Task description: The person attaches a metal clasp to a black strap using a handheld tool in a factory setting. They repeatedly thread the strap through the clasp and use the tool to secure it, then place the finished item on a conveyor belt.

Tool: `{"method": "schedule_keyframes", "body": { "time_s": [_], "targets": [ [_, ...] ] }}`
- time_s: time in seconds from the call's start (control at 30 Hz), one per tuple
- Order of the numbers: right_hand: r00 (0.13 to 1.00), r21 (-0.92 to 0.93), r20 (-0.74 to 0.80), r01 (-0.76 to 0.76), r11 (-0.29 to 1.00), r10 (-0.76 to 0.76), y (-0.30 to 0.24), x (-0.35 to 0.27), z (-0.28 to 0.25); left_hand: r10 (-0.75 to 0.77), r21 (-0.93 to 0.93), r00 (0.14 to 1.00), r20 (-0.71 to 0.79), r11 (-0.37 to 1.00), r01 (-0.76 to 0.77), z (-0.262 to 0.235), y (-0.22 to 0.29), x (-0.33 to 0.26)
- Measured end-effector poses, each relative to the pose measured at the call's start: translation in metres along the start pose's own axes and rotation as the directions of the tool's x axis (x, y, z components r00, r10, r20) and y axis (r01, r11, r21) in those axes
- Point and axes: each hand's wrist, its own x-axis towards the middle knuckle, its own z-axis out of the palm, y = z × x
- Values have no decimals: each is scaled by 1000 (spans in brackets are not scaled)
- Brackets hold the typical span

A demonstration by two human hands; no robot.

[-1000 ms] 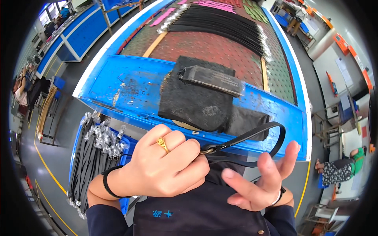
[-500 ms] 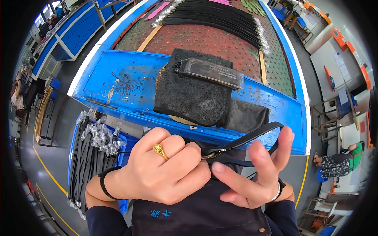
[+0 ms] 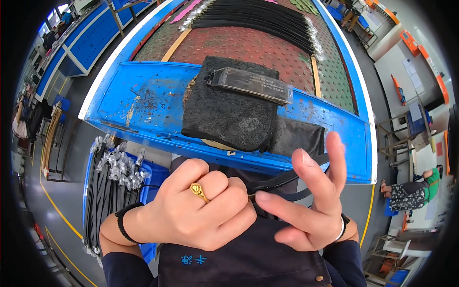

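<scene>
My left hand, with a gold ring, is closed in a fist round one end of a narrow black belt. A bit of metal, seemingly the buckle, shows beside its fingers. The belt bends in a loop out to the right, passing behind the fingers of my right hand. That hand is open, its fingers spread and raised, with one fingertip touching the belt by the buckle. What lies inside my left fist is hidden.
Ahead stands a blue worktable carrying a dark cloth pad and a clear-lidded case. Several black belts lie in a row farther back. A blue bin at lower left holds belts with plastic-wrapped ends. Another person is at far right.
My right hand's fingers have straightened upward and hide more of the belt loop. The loop sits slightly lower. My left fist keeps its grip, nearly unmoved.
</scene>
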Motion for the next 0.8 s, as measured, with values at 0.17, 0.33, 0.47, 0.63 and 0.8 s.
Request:
{"method": "schedule_keyframes", "body": {
  "time_s": [0.17, 0.33, 0.47, 0.63, 0.8],
  "targets": [
    [884, 234, -268, -326, 916, 383, 22, -18, -12, -51, -69, 994, 94, 996, 57, -10, -7, -4],
    [843, -294, -29, -521, 801, 538, 82, -71, 22, -164, -295, 968, 192, 931, 216, -28, -25, -6],
    [834, -408, 55, -483, 775, 549, 77, -77, 14, -197, -329, 936, 293, 898, 292, -36, -26, 2],
    [955, -258, -45, -295, 920, 293, 31, -32, -19, -212, -366, 924, 320, 871, 327, -26, -25, 7],
    [988, -356, 118, 139, 924, -103, 12, -18, -13, -207, -374, 914, 350, 863, 338, -27, -22, 13]
  ]
}}
